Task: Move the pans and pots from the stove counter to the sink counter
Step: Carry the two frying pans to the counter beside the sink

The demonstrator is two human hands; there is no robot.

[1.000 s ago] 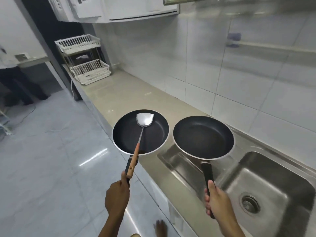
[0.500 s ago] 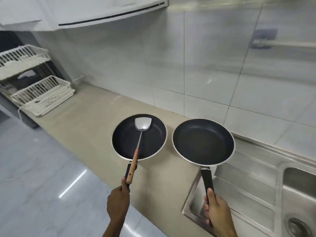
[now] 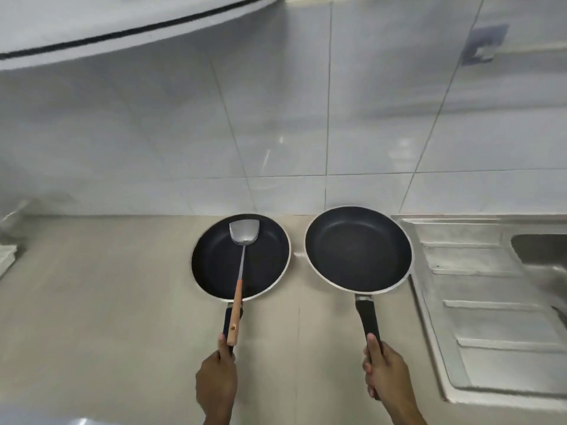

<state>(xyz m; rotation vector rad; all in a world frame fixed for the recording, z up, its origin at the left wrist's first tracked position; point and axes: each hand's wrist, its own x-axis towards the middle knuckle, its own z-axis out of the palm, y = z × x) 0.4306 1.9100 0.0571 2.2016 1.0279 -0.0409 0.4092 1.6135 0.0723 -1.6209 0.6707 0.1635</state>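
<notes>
Two black non-stick frying pans hang side by side over the beige counter. My left hand grips the dark handle of the smaller left pan. A metal spatula with a wooden grip lies in that pan, its grip resting along the pan's handle near my thumb. My right hand is closed around the black handle of the larger right pan, whose rim reaches the left edge of the steel drainboard. I cannot tell whether either pan touches the counter.
A steel sink drainboard fills the right side, with the basin at the far right edge. White wall tiles rise behind the counter. A white cabinet or hood edge overhangs at the top left.
My view has turned to face the wall square on. Both pans now hang over the counter left of the drainboard, and the dish rack has slipped out of view to the left.
</notes>
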